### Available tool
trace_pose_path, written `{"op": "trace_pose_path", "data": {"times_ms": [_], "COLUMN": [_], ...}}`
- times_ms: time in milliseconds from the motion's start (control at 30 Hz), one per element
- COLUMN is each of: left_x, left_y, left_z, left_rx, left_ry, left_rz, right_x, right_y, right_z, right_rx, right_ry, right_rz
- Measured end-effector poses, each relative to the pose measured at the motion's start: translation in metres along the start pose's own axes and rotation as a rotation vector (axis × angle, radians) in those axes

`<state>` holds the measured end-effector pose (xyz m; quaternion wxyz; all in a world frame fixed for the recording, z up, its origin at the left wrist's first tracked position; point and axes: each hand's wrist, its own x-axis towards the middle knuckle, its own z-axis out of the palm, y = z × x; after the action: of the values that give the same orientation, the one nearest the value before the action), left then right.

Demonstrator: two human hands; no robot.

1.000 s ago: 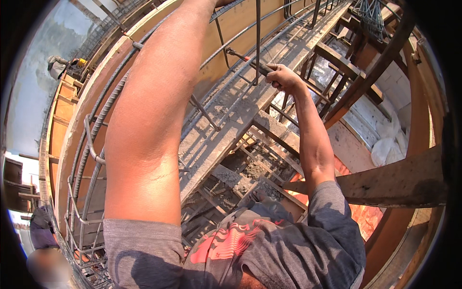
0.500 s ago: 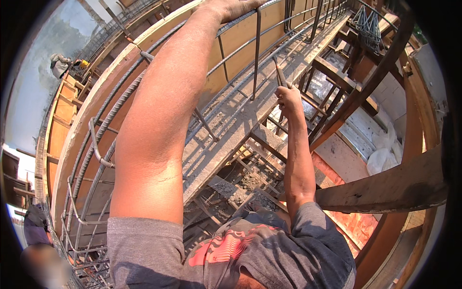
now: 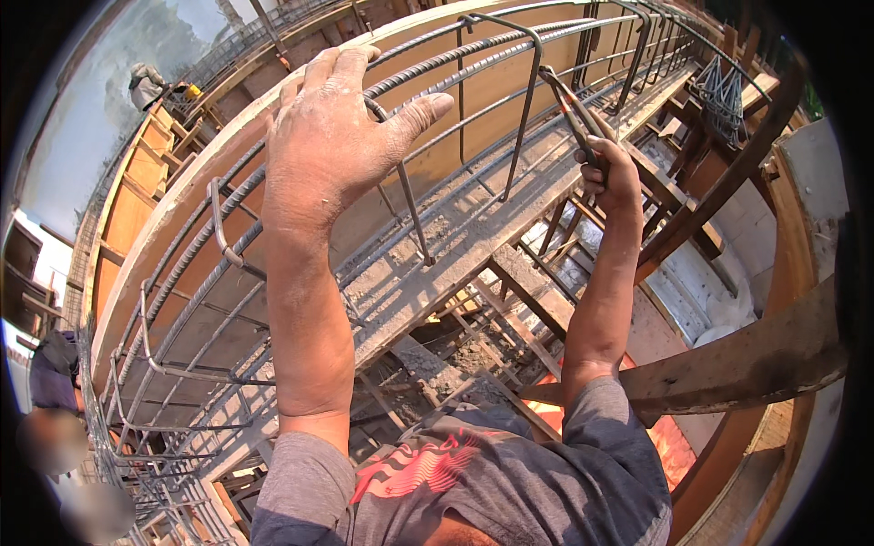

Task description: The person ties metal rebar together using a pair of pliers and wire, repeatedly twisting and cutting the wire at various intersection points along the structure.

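My left hand (image 3: 339, 138) is over the top bars of a long rebar cage (image 3: 446, 65), its thumb stretched out and fingers spread. A bent stirrup (image 3: 411, 211) comes down just under its thumb. My right hand (image 3: 612, 173) is wrapped round the handles of metal pincers (image 3: 575, 111). The pincers' jaws are up by a tall stirrup (image 3: 525, 123), at the cage's near side; whether they touch it I cannot tell. Behind the bars stands a curved plywood form panel (image 3: 496, 91). Along the cage's foot runs a dusty concrete ledge (image 3: 464, 232).
A dark slanting timber (image 3: 710, 182) and a thick beam (image 3: 728, 359) stand close on my right. A bundle of wire (image 3: 719, 96) hangs at the far right. Debris (image 3: 473, 341) lies below the ledge. One person (image 3: 146, 86) is far left, another (image 3: 55, 373) nearer.
My left hand has come back nearer from the far top bar, its fingers now in view. My right hand and the pincers have moved farther away and to the right. The view has shifted.
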<state>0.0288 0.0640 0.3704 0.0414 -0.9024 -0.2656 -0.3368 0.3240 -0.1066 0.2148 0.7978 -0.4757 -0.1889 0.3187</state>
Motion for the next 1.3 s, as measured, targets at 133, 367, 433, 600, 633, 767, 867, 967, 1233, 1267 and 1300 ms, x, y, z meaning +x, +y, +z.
{"op": "trace_pose_path", "data": {"times_ms": [133, 367, 433, 600, 633, 767, 867, 967, 1233, 1267, 1300], "left_x": [-0.017, -0.014, -0.013, -0.014, -0.014, -0.013, -0.013, -0.015, -0.010, -0.010, -0.010], "left_y": [-0.007, -0.004, -0.001, -0.004, -0.004, 0.002, -0.003, -0.006, -0.008, -0.011, -0.016], "left_z": [0.026, 0.027, 0.030, 0.028, 0.028, 0.026, 0.026, 0.028, 0.015, 0.018, 0.017], "left_rx": [0.362, 0.358, 0.354, 0.358, 0.341, 0.343, 0.363, 0.300, -0.761, -0.817, -0.861], "left_ry": [0.013, 0.013, 0.016, 0.006, 0.026, -0.017, 0.010, 0.051, 0.493, 0.518, 0.548], "left_rz": [-0.013, 0.013, -0.018, 0.009, 0.026, -0.007, 0.007, 0.049, -0.029, -0.008, 0.011], "right_x": [0.052, 0.060, 0.062, 0.059, 0.058, 0.051, 0.036, 0.042, 0.053, 0.058, 0.054], "right_y": [0.005, 0.011, 0.016, -0.003, -0.004, -0.005, -0.005, -0.013, -0.027, -0.022, -0.015], "right_z": [0.054, 0.050, 0.055, 0.058, 0.054, 0.066, 0.084, 0.071, 0.076, 0.070, 0.078], "right_rx": [-0.053, 0.036, 0.127, 0.000, -0.030, -0.016, -0.113, -0.070, -0.158, -0.113, -0.124], "right_ry": [-0.170, -0.112, -0.116, -0.299, -0.208, 0.000, -0.346, -0.233, -0.479, -0.399, -0.304], "right_rz": [0.009, -0.032, -0.106, -0.046, -0.103, -0.234, -0.125, -0.103, -0.049, -0.044, -0.086]}}
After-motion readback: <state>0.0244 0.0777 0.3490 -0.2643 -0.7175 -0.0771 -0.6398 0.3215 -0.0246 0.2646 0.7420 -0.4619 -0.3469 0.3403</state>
